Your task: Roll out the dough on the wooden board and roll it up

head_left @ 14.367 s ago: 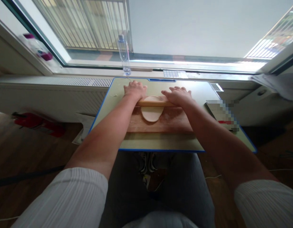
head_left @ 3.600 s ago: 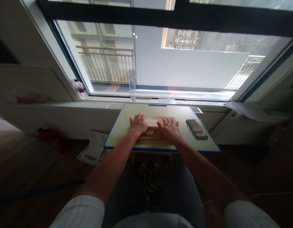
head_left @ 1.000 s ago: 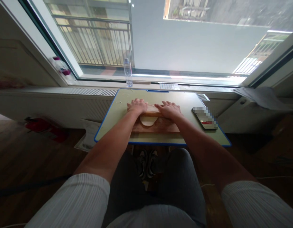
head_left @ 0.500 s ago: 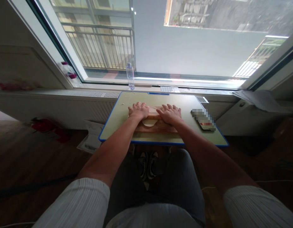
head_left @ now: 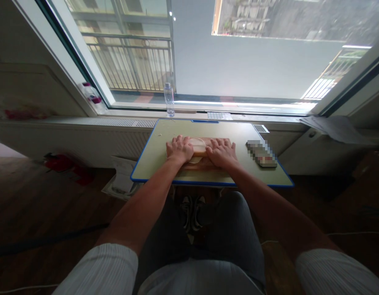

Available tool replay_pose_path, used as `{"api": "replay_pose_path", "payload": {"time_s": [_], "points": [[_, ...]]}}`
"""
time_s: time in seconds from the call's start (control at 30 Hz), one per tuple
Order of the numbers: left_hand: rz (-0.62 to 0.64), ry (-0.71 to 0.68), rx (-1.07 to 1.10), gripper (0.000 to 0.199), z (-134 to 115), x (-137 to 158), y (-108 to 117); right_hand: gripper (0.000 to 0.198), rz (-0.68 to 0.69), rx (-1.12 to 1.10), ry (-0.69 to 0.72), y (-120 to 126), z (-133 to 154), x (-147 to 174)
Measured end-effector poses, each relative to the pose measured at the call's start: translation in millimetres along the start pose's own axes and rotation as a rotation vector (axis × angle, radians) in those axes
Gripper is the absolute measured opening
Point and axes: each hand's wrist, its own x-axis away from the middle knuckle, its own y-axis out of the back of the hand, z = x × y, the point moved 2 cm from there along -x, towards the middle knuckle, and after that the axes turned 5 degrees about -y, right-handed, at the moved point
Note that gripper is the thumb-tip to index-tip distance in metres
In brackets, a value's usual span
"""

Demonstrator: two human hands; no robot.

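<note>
A light wooden rolling pin (head_left: 199, 154) lies crosswise under both my hands. My left hand (head_left: 179, 149) presses on its left part and my right hand (head_left: 220, 151) on its right part, fingers over the far side. Beneath the pin is a flat, pale round of dough (head_left: 198, 144), showing both beyond the pin and on my side of it. The dough rests on a wooden board (head_left: 204, 165), partly covered by my hands. The pin's ends are hidden by my hands.
The board lies on a small blue-edged table (head_left: 152, 164). A blurred-out flat object (head_left: 262, 154) lies at its right. On the windowsill stand a clear bottle (head_left: 169, 100) and a bottle with a purple label (head_left: 91, 94). A red fire extinguisher (head_left: 65, 166) is at the left.
My hands and the rolling pin have moved slightly toward me. More of the dough shows beyond the pin, and less on the near side.
</note>
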Motion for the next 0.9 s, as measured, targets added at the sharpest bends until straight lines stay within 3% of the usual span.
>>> {"api": "replay_pose_path", "payload": {"time_s": [0.4,0.9], "points": [[-0.153,-0.055,-0.002,0.060,-4.7,40.9,-2.9,0.067,0.020,0.007,-0.001,5.3,2.4,34.9],[-0.188,-0.079,0.021,0.064,-0.5,66.6,-10.3,0.074,-0.066,-0.023,-0.058,-6.1,0.7,59.2]]}}
